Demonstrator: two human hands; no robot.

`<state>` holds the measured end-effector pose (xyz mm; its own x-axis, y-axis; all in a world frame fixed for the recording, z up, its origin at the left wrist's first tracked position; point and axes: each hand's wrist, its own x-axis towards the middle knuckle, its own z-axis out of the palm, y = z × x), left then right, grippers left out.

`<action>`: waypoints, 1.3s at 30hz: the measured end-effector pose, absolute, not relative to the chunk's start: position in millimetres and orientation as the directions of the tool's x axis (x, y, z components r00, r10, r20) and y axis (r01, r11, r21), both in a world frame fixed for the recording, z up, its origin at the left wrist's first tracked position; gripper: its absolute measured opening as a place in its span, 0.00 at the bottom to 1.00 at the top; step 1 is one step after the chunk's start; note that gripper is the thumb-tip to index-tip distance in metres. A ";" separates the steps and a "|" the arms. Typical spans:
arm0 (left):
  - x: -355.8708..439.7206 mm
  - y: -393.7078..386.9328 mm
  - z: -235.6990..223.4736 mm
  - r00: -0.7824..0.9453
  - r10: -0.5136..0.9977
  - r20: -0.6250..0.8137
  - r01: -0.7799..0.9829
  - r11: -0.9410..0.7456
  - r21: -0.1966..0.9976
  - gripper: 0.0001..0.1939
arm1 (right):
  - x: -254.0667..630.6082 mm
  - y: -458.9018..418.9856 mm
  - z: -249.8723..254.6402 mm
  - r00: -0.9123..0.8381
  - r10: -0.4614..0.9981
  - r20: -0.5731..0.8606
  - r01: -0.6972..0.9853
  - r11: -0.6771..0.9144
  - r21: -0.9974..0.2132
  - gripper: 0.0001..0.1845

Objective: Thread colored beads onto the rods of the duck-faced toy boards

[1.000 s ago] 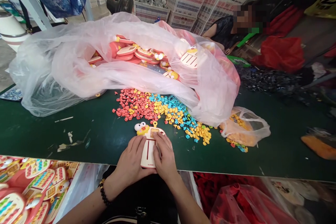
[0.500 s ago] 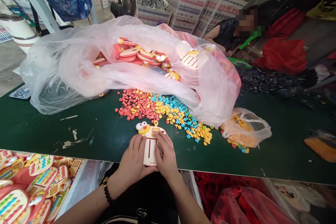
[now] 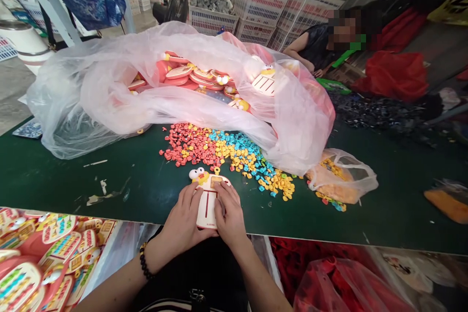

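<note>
1. Left hand (image 3: 185, 214): lower centre of frame, back up, fingers bent and close together, gripping the left side of the cream toy (image 3: 206, 207).
2. Right hand (image 3: 230, 212): same area, half-curled, fingertips on the toy's upper right, thumb on its face.
3. Forearms angle in from the bottom edge.
4. Toy: lower centre, at the green table's (image 3: 146, 195) near edge, below the small coloured pieces (image 3: 193, 144).

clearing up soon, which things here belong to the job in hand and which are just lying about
With the job, it seems:
cream, flat, rounded panel with red slots, held in both hands
small red, blue and yellow plastic pieces
large translucent plastic bag of similar panels

Just lying about, probably:
torn pale scraps on the green tabletop
white cylindrical cup
</note>
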<state>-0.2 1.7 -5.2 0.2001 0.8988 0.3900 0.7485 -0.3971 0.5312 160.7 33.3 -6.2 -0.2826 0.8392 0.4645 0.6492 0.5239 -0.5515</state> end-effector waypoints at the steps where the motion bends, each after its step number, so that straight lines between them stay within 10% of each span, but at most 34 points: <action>1: -4.5 2.9 -5.0 0.204 0.908 0.367 0.693 -0.398 0.600 0.46 | 160.5 33.1 -6.4 -0.278 0.840 0.466 0.650 0.521 -0.553 0.24; 8: -28.3 9.6 -3.8 0.122 0.959 0.256 0.219 -0.278 0.935 0.38 | 159.5 33.8 -4.2 -0.269 0.853 0.448 0.637 0.506 -0.581 0.25; 19: -8.4 3.9 -12.2 0.362 0.832 0.421 0.701 -0.540 0.465 0.45 | 183.3 57.8 14.1 -0.197 0.865 0.461 0.592 0.480 -0.648 0.17; 29: -11.4 3.1 -3.2 0.339 0.895 0.291 0.729 -0.445 0.520 0.45 | 200.8 131.8 20.5 -0.540 0.801 0.259 0.828 0.561 -0.009 0.14; 39: -11.7 5.4 0.4 0.441 0.852 0.282 0.676 -0.522 0.521 0.32 | 201.9 139.7 13.2 -0.447 0.830 0.334 0.859 0.502 -0.098 0.15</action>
<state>-11.7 5.4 0.4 0.4410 0.8519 0.2823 0.6755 -0.5222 0.5205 201.9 139.7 13.2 -0.4467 0.8299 0.3343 0.8593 0.5020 -0.0980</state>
